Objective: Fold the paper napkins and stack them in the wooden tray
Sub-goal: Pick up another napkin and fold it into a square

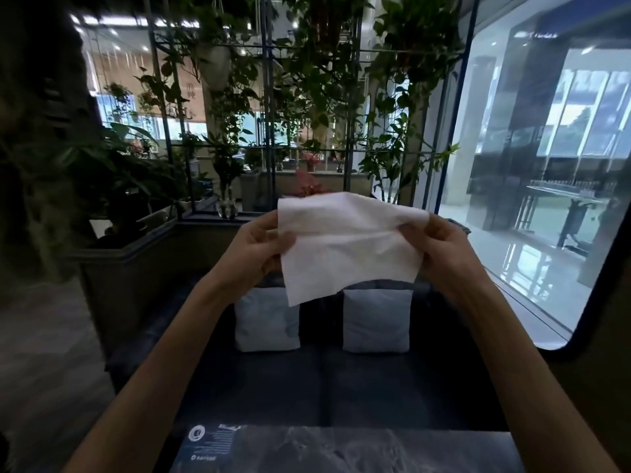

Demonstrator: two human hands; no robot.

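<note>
Napkin (348,244), one white paper sheet, is held up in the air between both hands, clear of the dark worktop (341,452) at the lower edge of view. Left hand (259,247) pinches its left edge with curled fingers (285,240); right hand (433,244) pinches the upper right corner, where the paper bunches. Behind it, two pale cushions (266,319) stand on a dark sofa (307,380).
</note>
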